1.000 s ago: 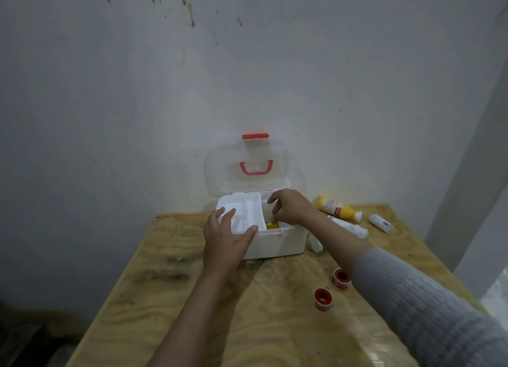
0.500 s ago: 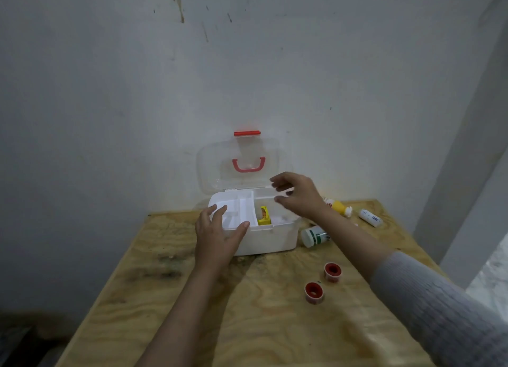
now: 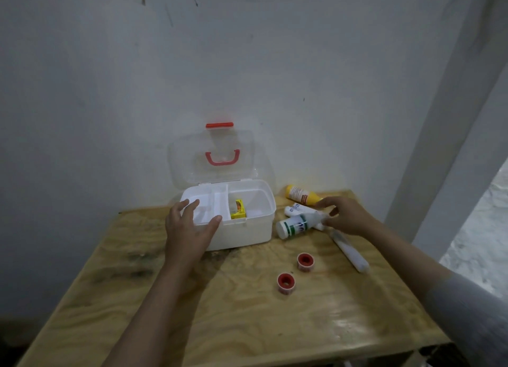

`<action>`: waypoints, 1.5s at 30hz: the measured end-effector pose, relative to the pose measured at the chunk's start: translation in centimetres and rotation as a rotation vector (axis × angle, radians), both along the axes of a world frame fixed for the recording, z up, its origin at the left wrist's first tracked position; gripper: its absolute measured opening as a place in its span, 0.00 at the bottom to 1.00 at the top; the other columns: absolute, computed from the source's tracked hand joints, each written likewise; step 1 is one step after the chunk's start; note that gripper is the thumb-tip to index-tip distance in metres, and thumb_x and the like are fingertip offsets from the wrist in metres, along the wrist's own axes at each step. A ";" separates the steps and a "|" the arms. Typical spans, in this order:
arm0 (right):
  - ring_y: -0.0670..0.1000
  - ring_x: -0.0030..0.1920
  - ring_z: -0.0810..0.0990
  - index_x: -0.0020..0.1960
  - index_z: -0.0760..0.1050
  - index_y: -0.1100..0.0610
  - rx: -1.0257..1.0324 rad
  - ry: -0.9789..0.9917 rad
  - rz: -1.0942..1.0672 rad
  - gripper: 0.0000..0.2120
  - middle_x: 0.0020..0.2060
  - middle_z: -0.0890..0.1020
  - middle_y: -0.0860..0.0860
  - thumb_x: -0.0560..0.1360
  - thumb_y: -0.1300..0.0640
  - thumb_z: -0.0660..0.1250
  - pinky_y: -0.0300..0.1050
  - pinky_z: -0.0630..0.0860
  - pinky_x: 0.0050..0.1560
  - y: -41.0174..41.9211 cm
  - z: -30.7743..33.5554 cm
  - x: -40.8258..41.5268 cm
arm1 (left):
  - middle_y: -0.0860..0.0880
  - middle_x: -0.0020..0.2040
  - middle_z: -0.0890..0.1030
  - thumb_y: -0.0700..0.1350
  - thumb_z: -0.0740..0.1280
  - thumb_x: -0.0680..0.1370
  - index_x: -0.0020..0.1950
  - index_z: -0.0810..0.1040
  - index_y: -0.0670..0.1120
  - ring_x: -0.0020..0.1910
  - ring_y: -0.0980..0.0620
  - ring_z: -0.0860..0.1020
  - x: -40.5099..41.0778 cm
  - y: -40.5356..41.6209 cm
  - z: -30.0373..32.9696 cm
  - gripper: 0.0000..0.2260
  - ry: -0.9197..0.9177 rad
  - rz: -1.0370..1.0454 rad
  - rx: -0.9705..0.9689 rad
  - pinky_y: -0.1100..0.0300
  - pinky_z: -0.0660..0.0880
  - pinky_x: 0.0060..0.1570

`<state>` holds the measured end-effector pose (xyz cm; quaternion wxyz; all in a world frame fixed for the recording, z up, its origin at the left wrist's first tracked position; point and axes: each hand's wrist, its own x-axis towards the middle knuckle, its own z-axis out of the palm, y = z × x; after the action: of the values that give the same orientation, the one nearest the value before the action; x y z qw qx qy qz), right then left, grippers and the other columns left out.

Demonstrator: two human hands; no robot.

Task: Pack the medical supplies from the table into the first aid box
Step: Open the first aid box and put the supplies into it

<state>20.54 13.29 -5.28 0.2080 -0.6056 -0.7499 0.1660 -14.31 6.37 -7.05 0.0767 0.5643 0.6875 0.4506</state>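
Note:
The white first aid box [image 3: 247, 233] stands open at the back of the wooden table [image 3: 225, 320], its clear lid [image 3: 214, 157] up against the wall. A small yellow carton [image 3: 238, 209] sits inside the box. My left hand [image 3: 189, 229] rests on the box's front left rim, fingers spread. My right hand [image 3: 343, 215] hovers over the bottles to the right of the box, fingers apart, touching the neck of a white bottle with a green label [image 3: 298, 225]. Behind it lie a yellow bottle [image 3: 301, 194] and a small white tube [image 3: 295, 208].
Two red-and-white tape rolls [image 3: 305, 261] [image 3: 286, 282] lie in front of the box. A long white tube [image 3: 350, 249] lies under my right forearm. The wall is right behind the box, and a white post [image 3: 439, 135] stands at the right.
My right hand left the box, where the yellow carton now lies, and moved right to the bottles. The left hand stayed on the box rim. The view shifted left.

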 end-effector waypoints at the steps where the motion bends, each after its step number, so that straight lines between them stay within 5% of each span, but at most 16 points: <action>1: 0.47 0.45 0.78 0.60 0.78 0.54 -0.003 0.008 -0.002 0.21 0.58 0.81 0.51 0.68 0.64 0.71 0.40 0.75 0.46 0.0 -0.4 -0.1 | 0.49 0.72 0.63 0.58 0.69 0.71 0.69 0.69 0.51 0.71 0.47 0.61 0.0 0.0 0.0 0.29 0.001 0.004 -0.002 0.47 0.66 0.65; 6: 0.46 0.43 0.78 0.53 0.81 0.51 0.024 0.028 0.007 0.17 0.53 0.83 0.51 0.68 0.66 0.70 0.38 0.73 0.39 0.4 -1.1 -0.8 | 0.49 0.72 0.63 0.58 0.69 0.71 0.69 0.69 0.51 0.71 0.47 0.61 -0.1 -0.1 -0.1 0.28 0.001 -0.005 -0.004 0.47 0.67 0.65; 12: 0.47 0.42 0.81 0.48 0.83 0.52 0.122 0.201 0.071 0.13 0.46 0.84 0.50 0.67 0.64 0.75 0.48 0.80 0.47 -0.7 0.3 -0.3 | 0.48 0.72 0.64 0.58 0.69 0.71 0.69 0.69 0.50 0.71 0.46 0.61 0.0 -0.2 0.0 0.28 0.003 -0.010 -0.002 0.47 0.67 0.65; 16: 0.43 0.36 0.82 0.44 0.82 0.49 0.234 0.313 0.104 0.12 0.41 0.84 0.46 0.66 0.63 0.76 0.38 0.79 0.39 -2.5 2.3 -0.6 | 0.48 0.72 0.64 0.57 0.69 0.72 0.69 0.69 0.50 0.71 0.46 0.61 0.0 -0.2 0.1 0.28 0.000 -0.012 -0.003 0.46 0.66 0.65; 26: 0.50 0.40 0.84 0.51 0.82 0.58 0.429 0.562 0.219 0.12 0.45 0.84 0.51 0.67 0.62 0.75 0.37 0.80 0.44 -3.6 8.4 -4.2 | 0.48 0.72 0.63 0.58 0.69 0.72 0.69 0.69 0.51 0.71 0.46 0.60 -0.1 -0.2 0.1 0.28 0.002 -0.020 -0.006 0.46 0.67 0.64; 33: 0.44 0.33 0.80 0.49 0.83 0.53 0.292 0.434 0.258 0.12 0.46 0.84 0.49 0.66 0.60 0.77 0.31 0.75 0.38 -2.6 6.8 -11.3 | 0.49 0.71 0.63 0.58 0.69 0.72 0.69 0.69 0.51 0.71 0.47 0.59 -0.1 -0.3 0.1 0.28 0.001 -0.030 -0.004 0.49 0.66 0.64; 38: 0.48 0.37 0.82 0.48 0.82 0.56 0.196 0.237 0.301 0.10 0.49 0.85 0.51 0.67 0.58 0.76 0.43 0.81 0.43 -2.3 5.2 -15.0 | 0.49 0.71 0.63 0.60 0.68 0.71 0.69 0.68 0.52 0.70 0.48 0.61 -0.1 -0.3 0.1 0.29 0.014 -0.018 -0.014 0.49 0.69 0.62; 42: 0.46 0.38 0.80 0.50 0.82 0.55 0.189 0.224 0.312 0.10 0.52 0.84 0.50 0.69 0.59 0.74 0.29 0.73 0.40 -1.9 5.0 -16.2 | 0.49 0.72 0.63 0.60 0.68 0.71 0.69 0.68 0.52 0.70 0.48 0.61 0.2 -0.3 0.2 0.29 0.028 -0.002 -0.016 0.49 0.69 0.62; 45: 0.47 0.42 0.82 0.55 0.81 0.54 0.169 0.173 0.340 0.12 0.56 0.83 0.49 0.72 0.59 0.71 0.28 0.72 0.40 -1.9 5.0 -16.1 | 0.49 0.72 0.63 0.61 0.67 0.71 0.69 0.68 0.52 0.71 0.47 0.61 -0.1 -0.2 0.2 0.29 0.033 -0.004 -0.014 0.48 0.69 0.62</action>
<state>4.46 11.44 -0.28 0.2907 -0.4341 -0.8319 0.1868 -14.37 6.12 -6.89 0.0703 0.5724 0.6908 0.4362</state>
